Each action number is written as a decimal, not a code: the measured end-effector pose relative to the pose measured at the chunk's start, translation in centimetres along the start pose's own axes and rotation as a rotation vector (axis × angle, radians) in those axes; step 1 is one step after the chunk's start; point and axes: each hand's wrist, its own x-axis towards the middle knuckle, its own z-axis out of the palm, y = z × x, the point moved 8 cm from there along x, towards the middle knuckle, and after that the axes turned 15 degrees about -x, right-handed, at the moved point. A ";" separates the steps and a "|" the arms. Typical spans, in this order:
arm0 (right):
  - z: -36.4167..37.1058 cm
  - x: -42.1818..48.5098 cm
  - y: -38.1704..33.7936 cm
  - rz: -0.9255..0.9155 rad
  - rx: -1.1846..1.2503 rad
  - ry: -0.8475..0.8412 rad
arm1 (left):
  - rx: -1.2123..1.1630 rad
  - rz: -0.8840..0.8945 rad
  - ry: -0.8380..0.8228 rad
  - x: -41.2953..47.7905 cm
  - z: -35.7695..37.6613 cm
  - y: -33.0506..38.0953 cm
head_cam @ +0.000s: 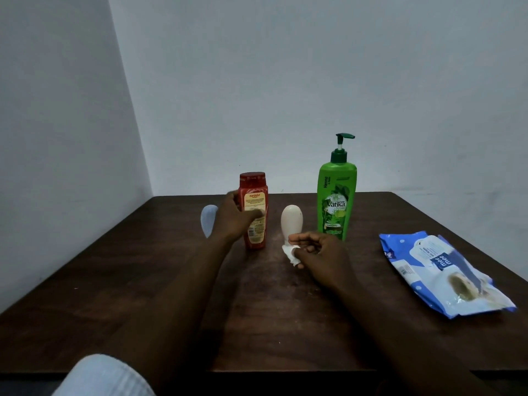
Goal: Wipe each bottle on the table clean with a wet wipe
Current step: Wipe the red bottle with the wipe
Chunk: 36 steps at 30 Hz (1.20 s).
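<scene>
The left hand (237, 218) is what I watch first: its fingers curl round the middle of the red bottle (253, 210), thumb laid across the pale label, and the bottle stands upright at the centre-left of the table (171, 281). The right hand (320, 252) is closed in a pinch on a crumpled white wet wipe (291, 254), held low over the wood just right of the red bottle and at the foot of the small cream bottle (291, 221). From this angle I cannot tell whether the wipe touches that bottle's base or only sits in front of it. To the far left, partly hidden behind the left wrist, stands a pale blue bottle (208, 220). To the right of the cream one rises the tall green pump bottle (337, 195), apart from both hands. The wipe pack (443, 272) lies flat on the right side of the table with its flap open, well apart from the bottles. A pale sleeve (100, 375) shows at the near left edge. As for progress, I judge the wipe is drawn and ready and the red bottle is the one in hand, but the wipe is not on it yet, so its cleaning is not under way here. Nothing on the surfaces of the four bottles tells me which are already clean, so I would count the red bottle as the present step and the others as unconfirmed.
</scene>
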 end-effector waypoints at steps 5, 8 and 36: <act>0.2 0.2 0.0 -0.028 -0.017 -0.017 | 0.009 -0.090 -0.021 -0.8 0.9 -2.8; 0.2 0.2 0.0 -0.037 -0.032 -0.017 | -0.010 -0.092 -0.013 -1.1 0.6 -3.3; -3.5 0.6 -5.7 -0.276 -0.074 0.204 | -0.775 -0.292 -0.342 -7.8 3.8 -5.2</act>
